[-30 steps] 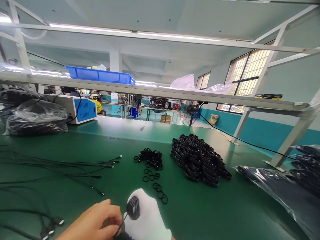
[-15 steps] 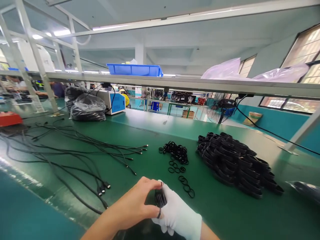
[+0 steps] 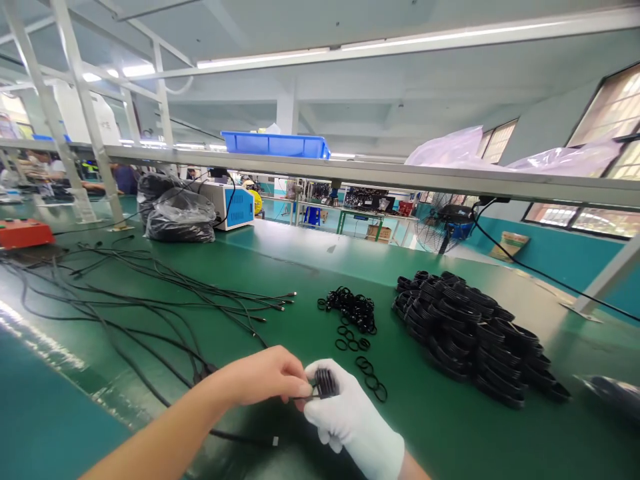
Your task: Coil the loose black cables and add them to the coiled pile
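Note:
My right hand (image 3: 345,417), in a white glove, is closed around a small bundle of coiled black cable (image 3: 327,383). My bare left hand (image 3: 273,377) meets it from the left, thumb and fingers pinched on a thin black loop at the side of the coil. That loop looks like a rubber ring, mostly hidden by the fingers. Beyond my hands lie loose black rings (image 3: 371,382) and a heap of more rings (image 3: 353,308). Below my left forearm, a cable end with a pale plug (image 3: 275,441) lies on the green table.
Long black cables (image 3: 165,273) spread over the left of the table (image 3: 300,267). A large pile of coiled cables (image 3: 465,333) stands to the right. Behind are a bagged bundle (image 3: 180,217) and a blue-white machine (image 3: 237,207). An overhead shelf (image 3: 370,167) holds a blue tray (image 3: 275,145).
My left thumb and fingers, spread around the coil before, have drawn together and shifted left to a pinch at its side. My right hand keeps its hold; the view has tilted slightly.

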The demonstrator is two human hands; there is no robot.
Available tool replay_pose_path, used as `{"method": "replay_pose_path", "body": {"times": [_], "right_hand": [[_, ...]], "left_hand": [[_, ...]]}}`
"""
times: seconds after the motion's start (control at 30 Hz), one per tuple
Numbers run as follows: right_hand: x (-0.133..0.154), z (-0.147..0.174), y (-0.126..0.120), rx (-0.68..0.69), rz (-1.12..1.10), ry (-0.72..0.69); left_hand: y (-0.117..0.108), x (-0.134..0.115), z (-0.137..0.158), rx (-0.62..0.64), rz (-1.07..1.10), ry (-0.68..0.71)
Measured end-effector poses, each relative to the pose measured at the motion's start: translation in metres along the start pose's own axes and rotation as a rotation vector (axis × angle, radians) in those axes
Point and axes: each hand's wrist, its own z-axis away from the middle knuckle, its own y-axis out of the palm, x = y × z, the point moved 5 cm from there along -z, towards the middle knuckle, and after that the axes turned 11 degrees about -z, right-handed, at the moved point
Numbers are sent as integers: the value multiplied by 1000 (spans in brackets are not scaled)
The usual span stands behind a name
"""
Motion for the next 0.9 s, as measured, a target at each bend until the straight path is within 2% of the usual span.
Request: {"method": "replay_pose_path", "body": {"times": [0.13, 0.23, 0.3, 0.37, 0.43, 0.53, 0.63, 0.73, 0.9], "right_hand": [[3, 1, 6, 199, -210, 78], [6, -1, -3, 113, -184, 12], [12, 0, -10, 71, -106, -77], [15, 5, -11, 129, -78, -99], [14, 9, -7, 245, -165, -56], [12, 13, -2, 399, -436, -56], [10, 11, 0, 509, -589, -113], [4, 9, 2, 586, -555, -78], [-5, 7, 1, 543, -520, -46]], "left_hand": [[2, -5, 13, -216, 51, -23], [18, -28, 31, -429, -191, -67], [32, -41, 37, -449, -365, -71], [40, -42, 35, -396, -379, -86], [41, -32, 30, -315, -272, -105], [31, -18, 24, -235, -66, -57], [19, -16, 25, -295, 269, 5], [19, -19, 24, -375, 566, 42], [37, -20, 7, -463, 810, 80]]}}
